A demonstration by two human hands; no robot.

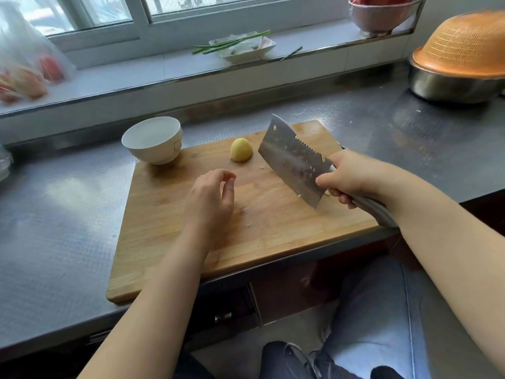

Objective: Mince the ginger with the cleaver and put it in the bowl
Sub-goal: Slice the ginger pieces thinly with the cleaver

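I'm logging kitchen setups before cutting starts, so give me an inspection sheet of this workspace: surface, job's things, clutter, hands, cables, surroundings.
Surface: wooden cutting board on a steel counter, small pale scraps on it.
Job's things: ginger piece whole, on the board's far part; white bowl at the board's far left corner, inside not visible; cleaver lifted, tilted.
Clutter: orange colander upside down over a steel basin; dish with green stalks on the sill; plastic bag, blurred.
Hands: left hand over the board, fingers loosely curled, holding nothing; right hand grips the cleaver's handle.
Cables: nothing seen.
Surroundings: window behind the sill.
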